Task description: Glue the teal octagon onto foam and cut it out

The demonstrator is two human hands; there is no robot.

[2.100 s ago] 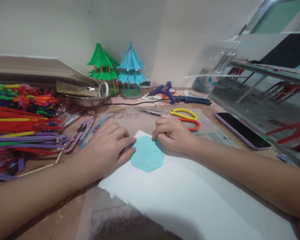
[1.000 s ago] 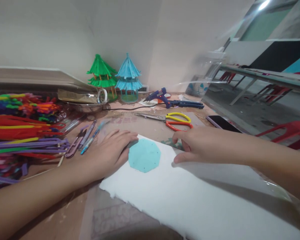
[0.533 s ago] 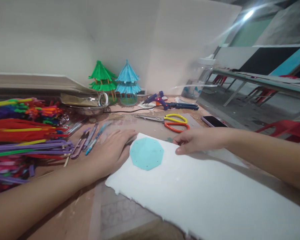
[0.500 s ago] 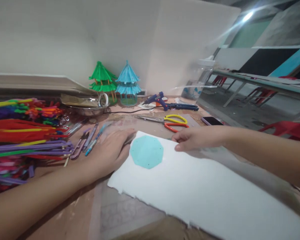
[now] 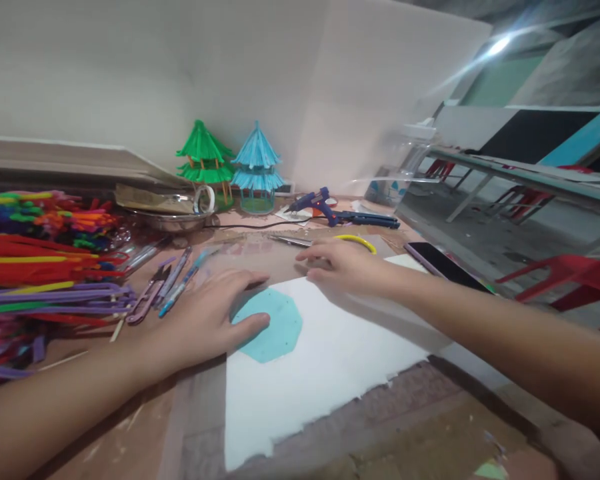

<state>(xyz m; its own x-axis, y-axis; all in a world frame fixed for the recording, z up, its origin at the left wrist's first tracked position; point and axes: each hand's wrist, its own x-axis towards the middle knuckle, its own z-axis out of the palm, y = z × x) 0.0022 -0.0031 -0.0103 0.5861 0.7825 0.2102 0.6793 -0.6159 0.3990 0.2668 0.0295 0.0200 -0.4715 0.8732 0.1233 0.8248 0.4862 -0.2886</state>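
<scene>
My left hand point(image 5: 213, 313) lies with fingers stretched out at the left end of a white sheet point(image 5: 340, 353), which has a ragged near edge. Its thumb rests over a light blue octagon point(image 5: 283, 327) on the sheet; small dark dots mark the octagon near its edges. My right hand point(image 5: 343, 267) hovers by the sheet's far edge, fingers loosely bent and apart, with nothing seen in them. Just beyond it are scissors point(image 5: 356, 240), whose blades and yellow handle show while the hand hides the red handle.
Bundles of coloured pipe cleaners point(image 5: 50, 260) fill the left side, beside thread snips point(image 5: 150, 297) and pens point(image 5: 183, 283). Behind stand a green model pagoda point(image 5: 205, 153), a blue one point(image 5: 257, 160) and a glue gun point(image 5: 313, 203). A phone point(image 5: 445, 267) lies at right.
The white sheet has swung round, its right end now farther back. My right hand has let go of its edge and moved left. My left thumb now lies over the octagon.
</scene>
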